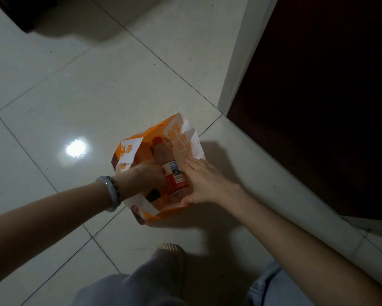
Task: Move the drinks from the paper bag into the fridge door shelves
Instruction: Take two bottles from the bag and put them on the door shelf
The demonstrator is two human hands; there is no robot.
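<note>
An orange and white paper bag (186,141) stands open on the tiled floor in front of me. Inside it lies a bottle (171,171) with a red cap and a red and white label, tilted with its cap pointing away. My left hand (141,176), with a pale bangle at the wrist, reaches into the bag from the left and closes around the bottle's body. Pressing flat on the bag's right wall is my right hand (204,184), fingers spread, thumb at the near rim. Anything else inside the bag is hidden.
A white frame or panel (240,56) rises at the right, with a dark surface (318,96) beyond it and a pale ledge (296,186) along its base. My knees (141,283) are at the bottom. A dark object (31,14) sits far left.
</note>
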